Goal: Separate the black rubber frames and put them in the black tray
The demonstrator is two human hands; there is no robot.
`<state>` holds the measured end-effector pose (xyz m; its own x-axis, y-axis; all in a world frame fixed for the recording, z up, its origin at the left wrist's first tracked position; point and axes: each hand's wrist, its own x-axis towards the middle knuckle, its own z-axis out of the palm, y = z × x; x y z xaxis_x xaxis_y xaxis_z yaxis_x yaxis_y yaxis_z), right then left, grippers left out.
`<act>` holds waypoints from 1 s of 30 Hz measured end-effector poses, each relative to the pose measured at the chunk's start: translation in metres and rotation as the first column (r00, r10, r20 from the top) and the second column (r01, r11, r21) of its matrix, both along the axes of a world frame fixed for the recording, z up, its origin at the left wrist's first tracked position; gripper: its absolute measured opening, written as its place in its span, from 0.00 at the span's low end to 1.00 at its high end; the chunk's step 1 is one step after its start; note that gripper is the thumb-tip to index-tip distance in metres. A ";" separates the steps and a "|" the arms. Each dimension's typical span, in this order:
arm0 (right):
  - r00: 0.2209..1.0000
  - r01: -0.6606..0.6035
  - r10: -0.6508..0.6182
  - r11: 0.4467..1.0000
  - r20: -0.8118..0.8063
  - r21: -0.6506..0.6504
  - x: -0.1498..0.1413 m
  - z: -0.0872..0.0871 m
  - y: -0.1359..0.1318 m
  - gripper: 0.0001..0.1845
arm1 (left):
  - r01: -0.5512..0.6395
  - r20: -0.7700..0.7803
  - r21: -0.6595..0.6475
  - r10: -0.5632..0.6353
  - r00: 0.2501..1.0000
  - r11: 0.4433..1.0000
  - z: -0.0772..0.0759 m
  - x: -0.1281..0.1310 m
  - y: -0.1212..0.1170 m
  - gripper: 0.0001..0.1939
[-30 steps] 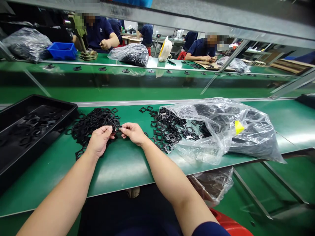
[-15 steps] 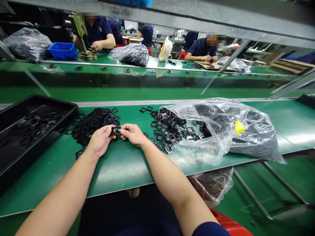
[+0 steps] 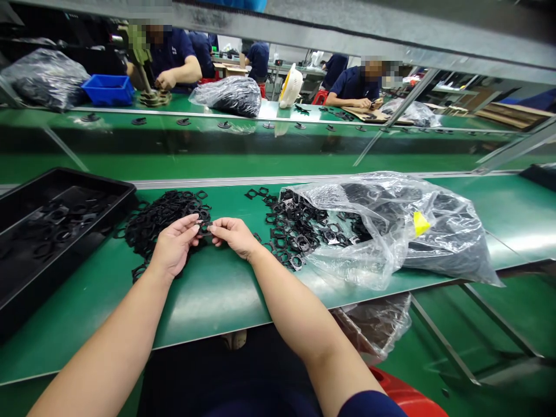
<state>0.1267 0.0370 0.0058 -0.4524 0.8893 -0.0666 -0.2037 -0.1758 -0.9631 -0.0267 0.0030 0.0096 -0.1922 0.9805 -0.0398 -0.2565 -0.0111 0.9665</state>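
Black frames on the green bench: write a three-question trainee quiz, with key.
1. True or false: the clear plastic bag lies left of the left hand.
2. Multiple choice: what colour is the tag on that bag? A yellow, B blue, C red.
3. Fill in: the small black frame sits between the fingertips of the left hand and the right hand, and the black tray lies nearest the ___ hand.

Key: 1 false; 2 A; 3 left.

Bare forearms [image 3: 104,341], short navy sleeve [image 3: 369,404] on right arm.
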 end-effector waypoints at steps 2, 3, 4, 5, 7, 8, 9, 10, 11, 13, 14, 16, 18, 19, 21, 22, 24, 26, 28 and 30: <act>1.000 0.021 -0.021 1.000 0.003 -0.014 0.000 -0.001 0.001 0.21 | -0.056 -0.167 0.109 0.074 0.983 0.992 -0.002 0.001 -0.001 0.20; 1.000 0.028 -0.029 0.999 -0.002 -0.022 0.000 -0.001 0.001 0.21 | -0.060 -0.267 0.179 0.107 0.958 0.982 -0.002 0.001 -0.002 0.19; 0.999 0.031 -0.031 0.999 -0.011 -0.028 0.001 -0.002 0.002 0.21 | -0.040 -0.363 0.242 0.129 0.923 0.970 -0.003 0.002 -0.004 0.19; 0.999 0.027 -0.028 0.999 -0.025 -0.035 0.001 -0.001 0.002 0.21 | -0.005 -0.444 0.287 0.138 0.885 0.958 -0.003 0.002 -0.005 0.19; 0.998 0.011 -0.015 0.998 -0.063 -0.055 0.003 0.000 0.003 0.20 | 0.049 -0.541 0.314 0.136 0.830 0.948 -0.003 0.003 -0.007 0.19; 0.997 0.002 -0.007 0.998 -0.083 -0.068 0.004 0.000 0.003 0.20 | 0.048 -0.550 0.295 0.128 0.825 0.954 -0.003 0.004 -0.007 0.20; 0.995 -0.008 0.000 0.997 -0.098 -0.079 0.004 0.001 0.003 0.20 | 0.033 -0.533 0.256 0.112 0.839 0.966 -0.003 0.004 -0.008 0.20; 0.994 -0.012 0.003 0.996 -0.107 -0.084 0.004 0.001 0.002 0.20 | 0.017 -0.486 0.203 0.086 0.870 0.979 -0.003 0.004 -0.008 0.20; 0.994 -0.006 -0.002 0.997 -0.107 -0.076 0.004 0.002 0.002 0.21 | 0.017 -0.412 0.140 0.043 0.910 0.990 -0.003 0.005 -0.008 0.20; 0.996 0.052 -0.052 0.999 -0.077 0.004 0.003 0.002 0.000 0.20 | 0.085 -0.211 0.019 -0.080 0.974 0.996 -0.001 0.004 -0.008 0.19; 0.994 0.101 -0.097 0.992 -0.056 0.080 0.002 0.002 -0.001 0.19 | 0.140 -0.109 -0.023 -0.142 0.984 0.990 0.001 0.004 -0.008 0.18; 0.979 0.202 -0.204 0.943 -0.022 0.266 0.000 0.002 -0.003 0.17 | 0.233 0.041 -0.069 -0.231 0.972 0.970 0.004 0.003 -0.008 0.17; 0.955 0.262 -0.297 0.854 0.008 0.449 -0.001 0.003 -0.005 0.15 | 0.280 0.109 -0.087 -0.270 0.957 0.956 0.007 0.002 -0.009 0.16; 0.944 0.270 -0.329 0.808 0.021 0.524 -0.001 0.003 -0.005 0.13 | 0.291 0.126 -0.089 -0.279 0.952 0.953 0.008 0.002 -0.009 0.16; 0.932 0.257 -0.361 0.732 0.040 0.632 -0.001 0.003 -0.005 0.10 | 0.308 0.145 -0.095 -0.293 0.945 0.947 0.008 0.001 -0.009 0.15; 0.932 0.243 -0.360 0.708 0.043 0.663 0.000 0.002 -0.005 0.09 | 0.313 0.150 -0.097 -0.297 0.943 0.945 0.008 0.001 -0.009 0.15; 0.938 0.223 -0.345 0.690 0.041 0.688 0.000 0.001 -0.004 0.07 | 0.318 0.153 -0.099 -0.302 0.941 0.943 0.007 0.001 -0.009 0.15; 0.940 0.215 -0.339 0.682 0.042 0.699 0.001 0.000 -0.003 0.07 | 0.321 0.153 -0.097 -0.305 0.940 0.942 0.007 0.002 -0.009 0.15; 0.937 0.212 -0.347 0.666 0.046 0.715 0.001 0.001 -0.003 0.06 | 0.324 0.153 -0.097 -0.307 0.939 0.941 0.006 0.002 -0.009 0.15; 0.932 0.200 -0.359 0.641 0.059 0.741 0.002 0.002 -0.003 0.06 | 0.322 0.150 -0.096 -0.306 0.940 0.942 0.005 0.002 -0.009 0.15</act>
